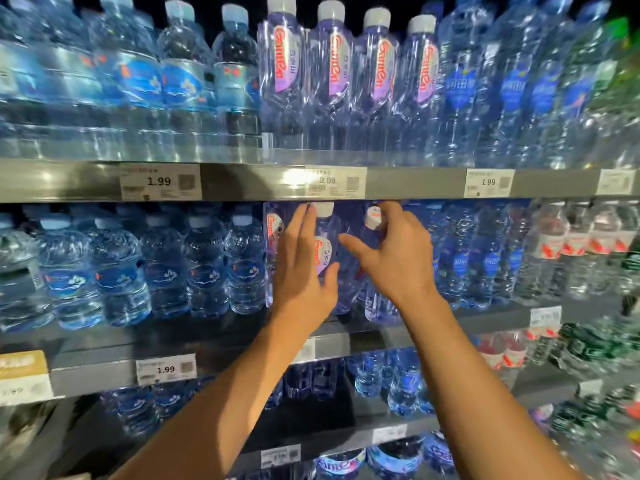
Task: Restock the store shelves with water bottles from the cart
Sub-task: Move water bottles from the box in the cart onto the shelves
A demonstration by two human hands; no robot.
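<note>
Supermarket shelving fills the view: tiers of bottled water behind grey shelf edges carrying price tags. The cart is not in view.

Both hands work on the middle shelf, in the bay of purple-tinted bottles. The left hand lies flat against the front of an upright purple-label water bottle, fingers straight and extended toward its white cap, thumb against the lower label; the grip is open, pressing rather than clasping. The right hand reaches to a second bottle, which leans with its cap tilted toward the upright one. Its fingers curl over the cap area and the thumb stands apart; whether the grip has closed on that bottle cannot be told.

Hazards from this position, as a judgement:
- The leaning bottle may topple forward off the shelf lip if released before it is upright.
- A push on the upright bottle may displace the rows behind it.
- The thin, flexible bottle walls may slip under a flat palm.
</note>
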